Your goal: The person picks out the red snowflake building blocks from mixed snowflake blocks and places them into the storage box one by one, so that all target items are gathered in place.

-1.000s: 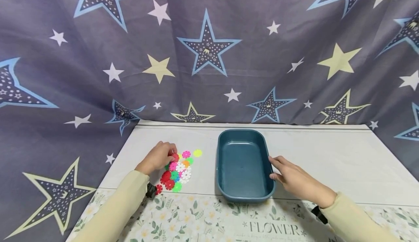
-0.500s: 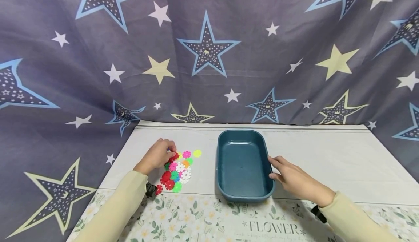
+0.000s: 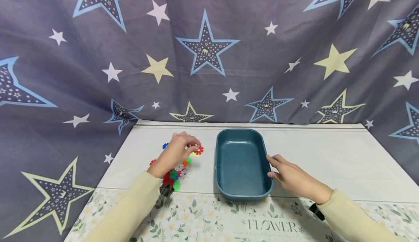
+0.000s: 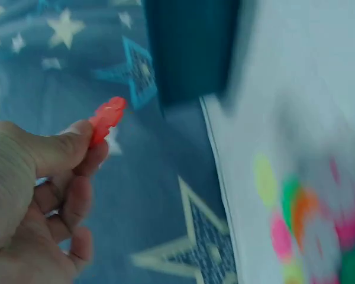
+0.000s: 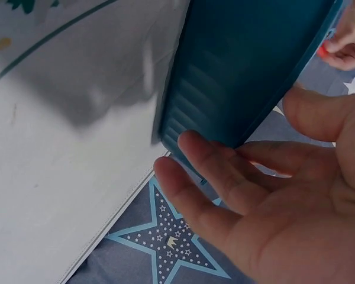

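My left hand (image 3: pixel 176 151) pinches a red notched plastic disc (image 3: pixel 199 149) between thumb and fingertips, raised above the white table surface. In the left wrist view that red disc (image 4: pixel 108 120) stands edge-on at the fingertips. Beneath and beside this hand lies a pile of flower-shaped discs, with a white one (image 3: pixel 184 173) and a green one (image 3: pixel 176 186) showing; the hand and forearm partly hide it. At the right side of a dark teal rectangular bin (image 3: pixel 242 169), my right hand (image 3: pixel 291 178) rests its extended fingers (image 5: pixel 216 177) against the outer wall, thumb near the rim.
A blue disc (image 3: pixel 165 146) lies behind the left hand. The table carries a white and floral cloth (image 3: pixel 209 216). A grey star-patterned curtain (image 3: pixel 248 71) hangs along the back and left side.
The left hand has lifted off the pile and moved right towards the bin, with the red disc in its fingertips, uncovering a blue disc. The right hand and bin stay put.
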Available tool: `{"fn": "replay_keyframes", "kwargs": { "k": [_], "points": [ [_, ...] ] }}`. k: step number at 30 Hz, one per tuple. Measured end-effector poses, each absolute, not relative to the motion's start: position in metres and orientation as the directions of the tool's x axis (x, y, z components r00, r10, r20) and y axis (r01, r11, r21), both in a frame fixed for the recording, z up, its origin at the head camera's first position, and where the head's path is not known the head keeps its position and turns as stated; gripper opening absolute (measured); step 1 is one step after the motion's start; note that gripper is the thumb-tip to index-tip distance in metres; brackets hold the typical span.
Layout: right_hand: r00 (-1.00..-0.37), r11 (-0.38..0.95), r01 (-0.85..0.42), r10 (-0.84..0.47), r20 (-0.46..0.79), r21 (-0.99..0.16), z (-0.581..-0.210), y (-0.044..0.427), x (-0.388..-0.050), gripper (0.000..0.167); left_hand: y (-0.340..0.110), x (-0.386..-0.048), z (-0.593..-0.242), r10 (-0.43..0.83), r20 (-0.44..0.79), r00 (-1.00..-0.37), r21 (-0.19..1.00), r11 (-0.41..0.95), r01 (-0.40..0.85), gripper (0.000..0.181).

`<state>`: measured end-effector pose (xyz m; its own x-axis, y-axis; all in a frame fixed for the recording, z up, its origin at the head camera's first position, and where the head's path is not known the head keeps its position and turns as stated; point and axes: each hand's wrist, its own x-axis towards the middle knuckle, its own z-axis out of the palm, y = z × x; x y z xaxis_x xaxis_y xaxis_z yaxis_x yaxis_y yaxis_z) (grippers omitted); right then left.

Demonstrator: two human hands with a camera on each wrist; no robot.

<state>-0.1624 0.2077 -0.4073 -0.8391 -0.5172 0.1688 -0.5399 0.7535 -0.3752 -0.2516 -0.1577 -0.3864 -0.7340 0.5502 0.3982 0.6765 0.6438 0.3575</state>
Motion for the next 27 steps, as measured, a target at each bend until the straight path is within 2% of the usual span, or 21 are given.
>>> {"fn": "replay_keyframes", "kwargs": {
  "k": [6,10,14,19,27],
  "points": [
    [-0.844,0.755,-0.528,-0.515,0.147,-0.388,-0.406,0.208,-0.162,0.053,-0.111,-0.24,-0.376,0.744,0.466,-0.479,0.287,0.385,0.877,0.009],
    [-0.844,0.757,-0.529,-0.518,0.142,-0.382,-0.407,0.207,-0.162,0.053,-0.088,-0.239,-0.382,0.835,0.362,-0.414,0.263,0.334,0.905,0.006],
    [-0.843,0.758,-0.529,-0.52,0.138,-0.381,-0.408,0.207,-0.161,0.054,-0.069,-0.235,-0.393,0.895,0.157,-0.418,0.229,0.379,0.897,0.004],
    [-0.846,0.76,-0.523,-0.516,0.13,-0.386,-0.407,0.206,-0.16,0.053,-0.051,-0.227,-0.406,0.899,-0.054,-0.434,0.179,0.437,0.882,0.017],
    [-0.848,0.761,-0.52,-0.514,0.129,-0.388,-0.405,0.204,-0.16,0.053,-0.039,-0.221,-0.415,0.836,-0.118,-0.536,0.105,0.547,0.83,0.03]
  ]
}}
